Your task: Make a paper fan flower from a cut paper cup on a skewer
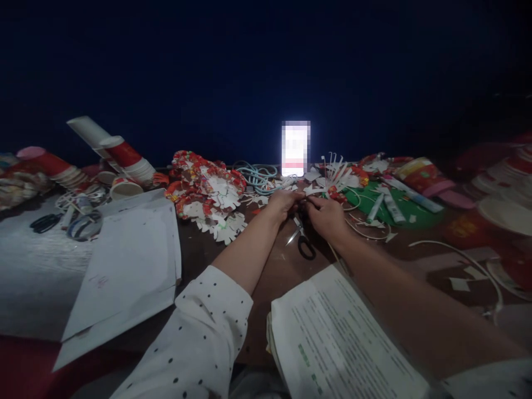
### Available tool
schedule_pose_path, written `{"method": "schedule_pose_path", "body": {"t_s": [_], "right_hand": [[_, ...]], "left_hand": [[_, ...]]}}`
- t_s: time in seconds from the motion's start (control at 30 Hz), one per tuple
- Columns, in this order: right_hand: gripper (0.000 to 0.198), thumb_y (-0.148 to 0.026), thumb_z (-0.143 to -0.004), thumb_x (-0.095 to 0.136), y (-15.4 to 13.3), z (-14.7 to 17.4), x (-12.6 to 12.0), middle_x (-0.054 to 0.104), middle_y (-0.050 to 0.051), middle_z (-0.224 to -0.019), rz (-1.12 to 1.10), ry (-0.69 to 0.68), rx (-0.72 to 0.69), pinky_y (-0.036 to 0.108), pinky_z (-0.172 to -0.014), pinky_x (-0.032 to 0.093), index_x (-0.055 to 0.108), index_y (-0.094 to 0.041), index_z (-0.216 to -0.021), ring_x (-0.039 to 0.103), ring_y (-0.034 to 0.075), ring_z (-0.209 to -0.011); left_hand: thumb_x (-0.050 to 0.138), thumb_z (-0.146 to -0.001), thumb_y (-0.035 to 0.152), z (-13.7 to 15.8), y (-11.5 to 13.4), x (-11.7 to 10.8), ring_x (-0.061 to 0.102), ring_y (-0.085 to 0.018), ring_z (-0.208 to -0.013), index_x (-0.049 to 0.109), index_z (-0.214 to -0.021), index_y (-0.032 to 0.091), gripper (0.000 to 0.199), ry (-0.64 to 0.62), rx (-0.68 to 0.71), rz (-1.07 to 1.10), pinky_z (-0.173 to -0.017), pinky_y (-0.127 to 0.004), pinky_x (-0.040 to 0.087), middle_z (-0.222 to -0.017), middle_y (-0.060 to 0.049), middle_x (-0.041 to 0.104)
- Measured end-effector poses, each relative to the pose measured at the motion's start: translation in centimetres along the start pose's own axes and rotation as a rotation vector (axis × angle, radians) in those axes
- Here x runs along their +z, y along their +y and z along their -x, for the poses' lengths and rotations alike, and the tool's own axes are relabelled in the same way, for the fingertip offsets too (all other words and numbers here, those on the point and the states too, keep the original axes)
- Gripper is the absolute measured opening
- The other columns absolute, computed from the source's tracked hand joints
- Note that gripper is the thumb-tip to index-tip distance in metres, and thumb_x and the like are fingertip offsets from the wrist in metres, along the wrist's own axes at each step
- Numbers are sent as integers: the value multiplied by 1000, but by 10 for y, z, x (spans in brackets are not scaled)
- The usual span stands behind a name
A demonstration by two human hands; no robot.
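Note:
My left hand (286, 204) and my right hand (325, 215) meet over the brown tabletop, fingertips almost touching. Both are closed in a pinch, and whatever sits between the fingers is too small and dark to name. Just beneath them lies a pair of scissors (306, 247) with black handles, its blades spread toward the left. A thin pale cord (334, 254) runs down below my right wrist. Close by on the left are red patterned paper pieces with white paper cut-outs (223, 191). A lit phone (295, 149) stands upright behind my hands.
White sheets (133, 260) lie at the left, near stacked paper cups (128, 158) and tape rolls (85, 226). Coiled light-blue cable (257, 176) is at the back. Tubes (390, 205) rest on a green round (361, 202) at right. A printed booklet (332, 332) lies in front.

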State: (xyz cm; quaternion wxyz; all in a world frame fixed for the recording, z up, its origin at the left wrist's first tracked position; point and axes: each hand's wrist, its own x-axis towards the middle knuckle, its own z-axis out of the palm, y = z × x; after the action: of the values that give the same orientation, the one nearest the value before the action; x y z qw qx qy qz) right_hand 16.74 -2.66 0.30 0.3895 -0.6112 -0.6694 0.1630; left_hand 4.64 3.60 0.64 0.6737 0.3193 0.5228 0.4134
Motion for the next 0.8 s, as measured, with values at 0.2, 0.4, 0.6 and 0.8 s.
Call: {"method": "schedule_pose_path", "body": {"t_s": [0.2, 0.4, 0.6, 0.8], "right_hand": [[30, -25, -85, 53, 0, -3, -1, 79, 9, -90, 29, 46, 21, 33, -78, 49, 80, -16, -93, 69, 24, -82], [28, -30, -83, 53, 0, -4, -3, 64, 1, -56, -151, 37, 108, 27, -59, 45, 78, -17, -81, 58, 17, -57], [28, -33, -83, 53, -3, -1, -4, 62, 0, -57, -242, 45, 136, 26, -54, 42, 77, -18, -83, 54, 16, -52], [29, -30, -84, 51, -2, 0, -1, 72, 5, -75, -141, 15, 60, 29, -70, 48, 76, -16, -88, 62, 20, -70]], "left_hand": [[78, -74, 11, 14, 8, 0, 55, -6, -51, 66, -71, 13, 12, -65, -3, -29, -47, -15, 37, -60, 0, 62], [77, -76, 12, 16, 9, -3, 55, -6, -50, 63, -68, 12, 16, -134, 15, -33, -46, -16, 36, -61, -1, 62], [73, -84, 18, 17, 8, 0, 51, -5, -47, 63, -70, 14, 18, -120, 2, -51, -44, -14, 34, -61, 0, 61], [78, -78, 20, 11, 3, 2, 50, -7, -47, 61, -64, 15, 23, -87, 52, -125, -47, -19, 35, -57, 1, 58]]}}
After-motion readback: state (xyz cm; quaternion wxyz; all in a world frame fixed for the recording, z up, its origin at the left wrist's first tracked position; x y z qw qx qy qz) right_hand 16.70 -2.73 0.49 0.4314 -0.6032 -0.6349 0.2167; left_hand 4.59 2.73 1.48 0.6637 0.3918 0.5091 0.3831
